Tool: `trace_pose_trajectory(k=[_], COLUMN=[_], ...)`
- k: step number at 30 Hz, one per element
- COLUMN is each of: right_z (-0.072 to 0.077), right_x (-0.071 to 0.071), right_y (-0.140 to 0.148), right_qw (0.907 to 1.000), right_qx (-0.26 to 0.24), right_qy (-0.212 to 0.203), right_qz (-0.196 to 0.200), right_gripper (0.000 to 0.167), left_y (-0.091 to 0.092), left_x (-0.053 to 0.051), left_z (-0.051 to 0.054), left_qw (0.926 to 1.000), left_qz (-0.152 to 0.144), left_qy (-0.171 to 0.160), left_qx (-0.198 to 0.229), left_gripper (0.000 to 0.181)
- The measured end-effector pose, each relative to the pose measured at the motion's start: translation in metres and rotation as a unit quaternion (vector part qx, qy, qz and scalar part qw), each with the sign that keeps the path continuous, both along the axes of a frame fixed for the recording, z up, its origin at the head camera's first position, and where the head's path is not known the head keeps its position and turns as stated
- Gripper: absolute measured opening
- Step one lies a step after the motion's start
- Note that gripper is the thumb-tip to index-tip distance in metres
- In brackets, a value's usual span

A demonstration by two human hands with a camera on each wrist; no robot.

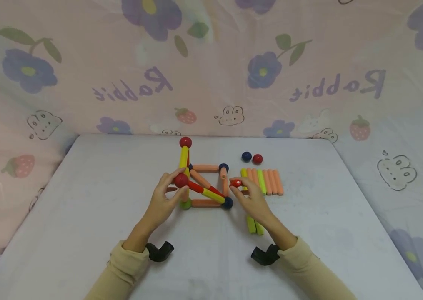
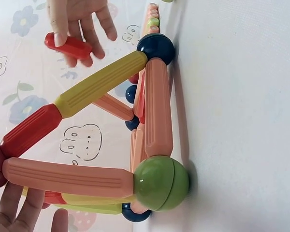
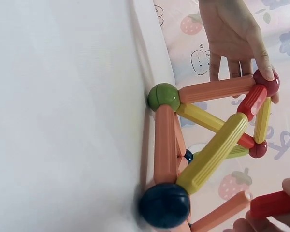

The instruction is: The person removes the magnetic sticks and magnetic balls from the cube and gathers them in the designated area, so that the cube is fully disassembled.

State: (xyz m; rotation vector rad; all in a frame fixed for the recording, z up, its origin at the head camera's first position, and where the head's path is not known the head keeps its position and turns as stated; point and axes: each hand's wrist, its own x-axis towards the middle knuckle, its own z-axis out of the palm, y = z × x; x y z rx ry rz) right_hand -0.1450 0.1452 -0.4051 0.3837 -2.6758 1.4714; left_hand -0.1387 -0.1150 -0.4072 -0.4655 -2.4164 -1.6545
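Ball-and-rod frame (image 1: 201, 178), center of head view, sits on white table (image 1: 83, 233). Left hand (image 1: 161, 204), left of center: thumb and fingers close around red ball (image 1: 181, 180) at a raised corner, no slack seen. Right hand (image 1: 254, 204), right of center: thumb and fingertip pinch short red rod (image 1: 236, 182), gap only as wide as the rod; remaining fingers loose in left wrist view, upper left. Nearest free end looks to be the raised peach rod (image 3: 222, 212), bottom of right wrist view; its tip is just beside the red rod's end, can't tell if touching. Step in hand, as judged: bringing red rod up to the frame. To do it well: left hand should hold the ball still without pushing down, since joints look like they could pop; keep red rod's end uncovered, pinch farther back; line it up straight with the peach rod, ease it in, don't jab. Side-on contact would probably swing the peach rod off its blue ball (image 1: 223, 167). Keep right wrist high over row of rods (image 1: 274, 182), right of center, to avoid scattering them.
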Motion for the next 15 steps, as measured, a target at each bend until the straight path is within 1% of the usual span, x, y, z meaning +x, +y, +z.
trace_pose_trajectory(k=[7, 15], right_z=[-0.002, -0.011], right_x=[0.008, 0.014], right_y=[0.015, 0.035], right_qw=[0.9994, 0.9982], right_qx=[0.025, 0.046], right_qy=[-0.023, -0.038], right_qz=[-0.002, 0.003], right_gripper=[0.026, 0.025], left_y=[0.000, 0.000], left_x=[0.000, 0.000], left_z=[-0.002, -0.002], left_qw=[1.0000, 0.9999], left_qz=[-0.003, 0.000], left_qy=[0.008, 0.014], left_qx=[-0.001, -0.005], left_gripper=[0.053, 0.050])
